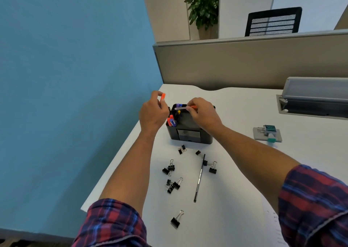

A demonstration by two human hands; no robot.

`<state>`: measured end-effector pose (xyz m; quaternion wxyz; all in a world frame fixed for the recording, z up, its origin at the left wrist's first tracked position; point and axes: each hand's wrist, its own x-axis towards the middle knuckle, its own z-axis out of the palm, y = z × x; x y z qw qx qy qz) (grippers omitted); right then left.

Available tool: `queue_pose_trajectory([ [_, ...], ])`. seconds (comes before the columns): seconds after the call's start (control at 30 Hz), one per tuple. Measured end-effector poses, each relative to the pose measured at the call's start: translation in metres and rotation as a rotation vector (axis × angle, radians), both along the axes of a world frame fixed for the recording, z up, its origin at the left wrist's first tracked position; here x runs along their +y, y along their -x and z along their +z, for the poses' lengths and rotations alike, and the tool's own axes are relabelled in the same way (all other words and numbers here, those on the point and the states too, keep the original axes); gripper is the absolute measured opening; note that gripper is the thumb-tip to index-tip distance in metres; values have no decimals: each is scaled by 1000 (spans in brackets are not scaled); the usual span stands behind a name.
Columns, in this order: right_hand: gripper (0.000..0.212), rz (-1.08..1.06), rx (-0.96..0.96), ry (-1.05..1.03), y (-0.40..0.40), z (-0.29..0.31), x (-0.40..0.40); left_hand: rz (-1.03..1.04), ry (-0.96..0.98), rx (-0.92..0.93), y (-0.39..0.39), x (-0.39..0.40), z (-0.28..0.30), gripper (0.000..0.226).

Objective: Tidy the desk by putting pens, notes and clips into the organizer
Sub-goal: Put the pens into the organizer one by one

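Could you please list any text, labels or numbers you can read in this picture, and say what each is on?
Nothing can be read for certain.
Paper sheet at the desk's right edge: printed lines, too blurred.
Grey pad under the teal stamp: a small label, too small.
Black pen: barrel markings, illegible.

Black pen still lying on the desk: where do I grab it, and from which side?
Take the black pen from above at its bare lower half, fingers across the barrel. It lies flat, and binder clips crowd the upper end near the organizer.
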<state>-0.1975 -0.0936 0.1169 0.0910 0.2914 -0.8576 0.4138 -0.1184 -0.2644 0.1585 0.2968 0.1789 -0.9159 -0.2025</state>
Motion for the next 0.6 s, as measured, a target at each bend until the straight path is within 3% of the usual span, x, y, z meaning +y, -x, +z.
queue_pose_trajectory([
  [0.2,16,-33,-92,-23,10,-3,-19,26,-312,68,22,-8,6,6],
  [0.37,17,-9,-33,-168,17,-5,-31,27,-413,146,32,-10,-1,8],
  [0.6,14,17,-53,25,32,1,-40,30,-528,270,50,-16,-4,12],
])
